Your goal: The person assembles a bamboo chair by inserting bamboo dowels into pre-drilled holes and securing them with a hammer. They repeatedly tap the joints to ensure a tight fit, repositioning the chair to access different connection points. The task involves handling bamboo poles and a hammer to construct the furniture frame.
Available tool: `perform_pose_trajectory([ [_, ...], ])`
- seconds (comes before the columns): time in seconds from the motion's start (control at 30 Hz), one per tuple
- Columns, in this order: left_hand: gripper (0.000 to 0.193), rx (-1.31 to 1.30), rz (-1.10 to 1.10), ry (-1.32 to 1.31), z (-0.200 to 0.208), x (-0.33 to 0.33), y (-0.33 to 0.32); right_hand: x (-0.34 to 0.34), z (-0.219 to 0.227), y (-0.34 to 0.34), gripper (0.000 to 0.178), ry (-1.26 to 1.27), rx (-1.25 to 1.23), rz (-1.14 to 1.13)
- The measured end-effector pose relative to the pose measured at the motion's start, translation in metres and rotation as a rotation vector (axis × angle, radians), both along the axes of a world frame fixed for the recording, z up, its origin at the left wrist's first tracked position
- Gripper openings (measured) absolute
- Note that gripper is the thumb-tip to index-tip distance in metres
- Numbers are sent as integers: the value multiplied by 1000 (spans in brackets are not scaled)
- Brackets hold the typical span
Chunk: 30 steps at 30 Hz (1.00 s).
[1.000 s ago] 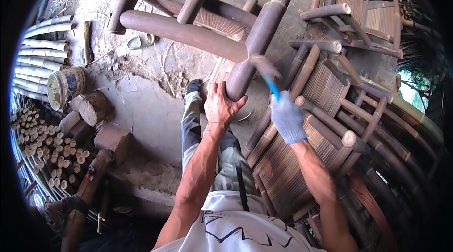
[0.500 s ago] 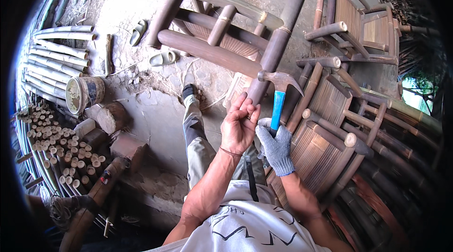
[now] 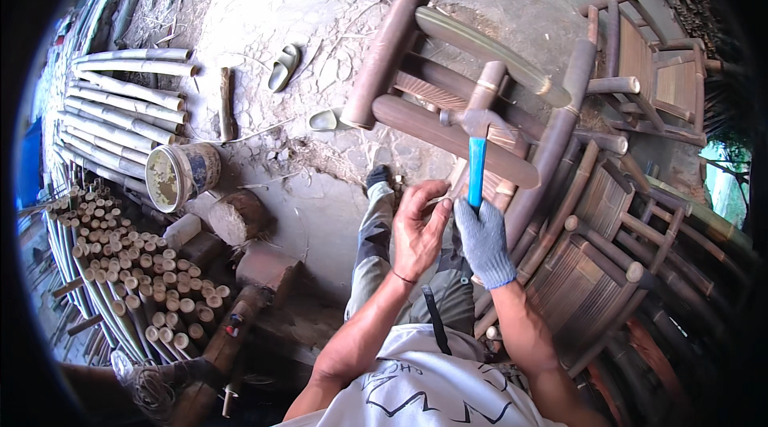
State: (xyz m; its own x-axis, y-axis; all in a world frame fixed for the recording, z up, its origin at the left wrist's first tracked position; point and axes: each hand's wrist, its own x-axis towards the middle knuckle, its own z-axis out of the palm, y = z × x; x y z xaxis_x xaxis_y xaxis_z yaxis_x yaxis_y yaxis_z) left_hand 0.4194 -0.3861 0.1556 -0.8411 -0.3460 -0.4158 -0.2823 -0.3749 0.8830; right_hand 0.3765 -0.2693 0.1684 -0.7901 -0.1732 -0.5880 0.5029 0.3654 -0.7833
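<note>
In front of me stands a dark bamboo chair frame [image 3: 456,139], with thick rounded rails and a slatted part behind them. My right hand [image 3: 484,247], in a grey knitted glove, is wrapped round the blue handle of a claw hammer [image 3: 477,167]. The hammer stands upright, its metal head level with the chair's lower rail in the picture; whether they touch I cannot tell. Just left of the glove, my bare left hand [image 3: 420,231] is closed with thumb and fingers pressed together. Anything in that pinch is too small to make out.
Finished bamboo chairs [image 3: 592,291] crowd the right side. To the left are a paint-stained bucket [image 3: 196,175], split bamboo poles [image 3: 132,103] and a stack of cut bamboo ends [image 3: 152,283]. Green slippers [image 3: 284,67] lie on the floor beyond, near a short stick [image 3: 226,103].
My view has swung left, so the scene sits farther right. My left hand has come away from the chair post's end and now pinches beside the glove. The hammer stays in my right hand.
</note>
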Motion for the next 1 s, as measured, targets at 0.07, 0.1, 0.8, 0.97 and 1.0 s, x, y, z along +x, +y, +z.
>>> perform_pose_trajectory([
  [0.07,11,-420,-196,28,2,-7,-46,-17,-4,-28,32,-113,-64,-35],
  [0.1,13,-571,-255,70,-6,-8,-63,-24,-8,-38,32,-227,-95,-56],
  [0.8,38,-924,-90,-43,-129,-84,-174,-26,-73,-85,23,441,181,124],
  [0.97,38,-946,-133,-47,-126,-85,-176,-28,-80,-100,23,356,395,356],
  [1.0,38,-962,-138,-43,-125,-85,-175,-28,-100,-98,25,410,556,530],
])
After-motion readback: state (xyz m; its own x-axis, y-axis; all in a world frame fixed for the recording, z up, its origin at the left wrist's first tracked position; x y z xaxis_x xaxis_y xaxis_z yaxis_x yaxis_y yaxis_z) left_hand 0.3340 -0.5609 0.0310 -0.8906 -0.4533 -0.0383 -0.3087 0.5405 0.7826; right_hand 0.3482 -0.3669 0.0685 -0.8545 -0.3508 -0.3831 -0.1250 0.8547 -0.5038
